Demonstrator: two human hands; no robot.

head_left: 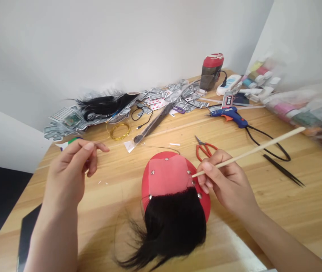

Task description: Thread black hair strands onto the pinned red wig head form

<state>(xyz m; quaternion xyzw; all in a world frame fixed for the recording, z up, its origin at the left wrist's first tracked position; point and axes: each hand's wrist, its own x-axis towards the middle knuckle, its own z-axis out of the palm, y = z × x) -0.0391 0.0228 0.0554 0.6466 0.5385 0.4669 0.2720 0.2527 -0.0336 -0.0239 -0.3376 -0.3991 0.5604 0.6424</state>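
Between the thumb and fingers of my right hand [223,181] is a slim pale wooden stick [259,146], its lower end at the right edge of a pink mesh patch [169,175]. Several silver pins hold the patch on a rounded red form [144,181]. A dense row of black hair [176,226] hangs from the mesh's lower part, with loose strands spreading left. Left of the form, my left hand [74,166] is raised above the table, thumb pinched against the fingers; whatever they hold is too fine to make out.
Red-handled pliers [206,149] lie behind the form. To the right are black tweezers [284,170], a blue glue gun [228,115] and bagged bottles [299,109]. Playing cards [157,100], a black hair bundle [107,105] and gold wire [119,131] lie at the back.
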